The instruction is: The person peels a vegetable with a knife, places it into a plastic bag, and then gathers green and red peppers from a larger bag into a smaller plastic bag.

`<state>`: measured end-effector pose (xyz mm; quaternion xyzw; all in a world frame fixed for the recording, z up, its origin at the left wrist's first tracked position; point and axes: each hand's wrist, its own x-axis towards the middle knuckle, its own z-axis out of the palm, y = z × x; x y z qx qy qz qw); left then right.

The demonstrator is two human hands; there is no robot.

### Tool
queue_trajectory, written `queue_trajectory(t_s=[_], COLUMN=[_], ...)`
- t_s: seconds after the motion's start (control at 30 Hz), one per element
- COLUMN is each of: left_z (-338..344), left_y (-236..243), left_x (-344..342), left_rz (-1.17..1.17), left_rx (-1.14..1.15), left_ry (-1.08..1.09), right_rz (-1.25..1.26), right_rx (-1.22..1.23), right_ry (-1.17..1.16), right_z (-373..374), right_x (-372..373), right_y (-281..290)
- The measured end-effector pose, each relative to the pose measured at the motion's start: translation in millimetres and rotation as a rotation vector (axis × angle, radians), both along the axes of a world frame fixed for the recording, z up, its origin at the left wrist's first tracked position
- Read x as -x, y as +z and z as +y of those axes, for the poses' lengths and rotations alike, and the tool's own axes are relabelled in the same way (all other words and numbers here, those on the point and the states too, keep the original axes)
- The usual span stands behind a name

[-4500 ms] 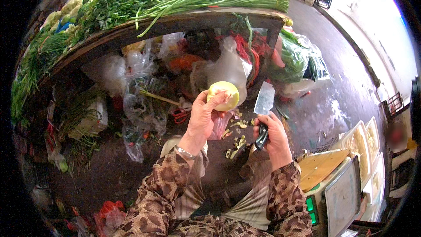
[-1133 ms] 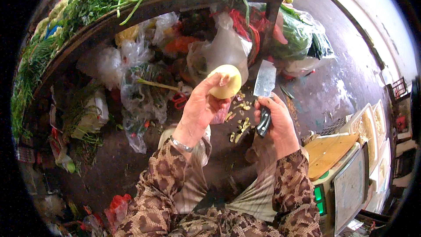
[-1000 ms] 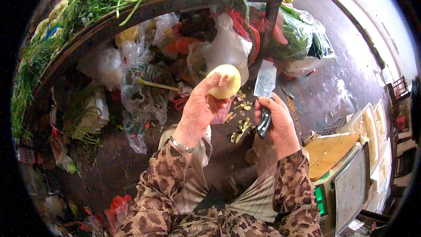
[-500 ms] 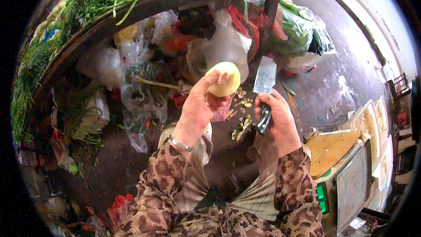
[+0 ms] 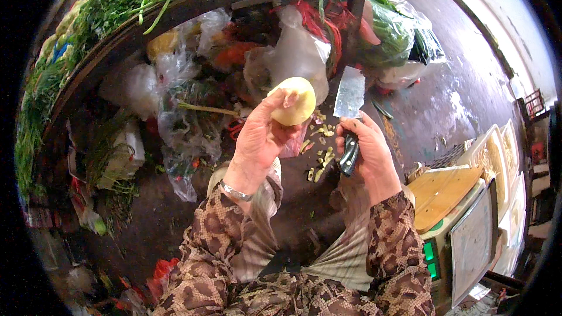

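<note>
My left hand (image 5: 264,131) is closed around a pale yellow, rounded vegetable (image 5: 302,100) that looks like a peeled potato. The thumb presses on its near left side, and the fingers beneath are mostly hidden. In my right hand (image 5: 370,153) is a small cleaver (image 5: 350,95) with a broad grey blade and a black handle. Its blade points away from me, upright in the picture, and stands apart from the vegetable. Below and between the hands, cut scraps (image 5: 322,164) lie scattered on the dark floor.
A wooden stall table (image 5: 193,1) heaped with leafy greens (image 5: 111,17) curves across the far left. Plastic bags (image 5: 181,99) crowd beneath it. Bagged greens (image 5: 392,32) sit at the far right. A scale (image 5: 468,246), a wooden board (image 5: 448,193) and white foam boxes (image 5: 489,155) stand at right.
The view has shifted slightly, so most things sit a little farther left and higher. Both hands keep their holds, and the cleaver remains apart from the vegetable.
</note>
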<state>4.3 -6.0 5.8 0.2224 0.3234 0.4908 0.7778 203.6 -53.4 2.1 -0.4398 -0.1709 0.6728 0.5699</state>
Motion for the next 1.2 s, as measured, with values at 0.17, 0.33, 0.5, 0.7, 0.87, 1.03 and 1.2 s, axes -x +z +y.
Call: queue_trajectory(t_s=[0.17,0.33,0.5,0.7,0.87,1.03,1.2], left_z=[-3,-11,-14,-20,-24,-24,-24], left_y=[3,16,18,27,21,18,18], left_x=[0,-4,-10,-17,-18,-23,-19], left_rz=[-0.034,0.006,0.056,0.290,0.438,0.504,0.585], left_rx=[0.018,-0.023,-0.322,-0.731,-0.992,-1.115,-1.105], left_ry=[-0.029,-0.043,-0.028,0.023,0.088,0.160,0.188], right_rz=[-0.008,-0.001,-0.002,0.007,-0.004,0.028,0.003], right_rx=[0.013,-0.012,-0.005,-0.023,-0.005,-0.021,-0.033], right_ry=[0.010,0.032,0.016,-0.003,-0.014,-0.016,0.004], right_z=[0,1,0,2,1,0,1], right_x=[-1,-3,-1,0,3,-1,1], right_y=[1,0,1,1,4,3,0])
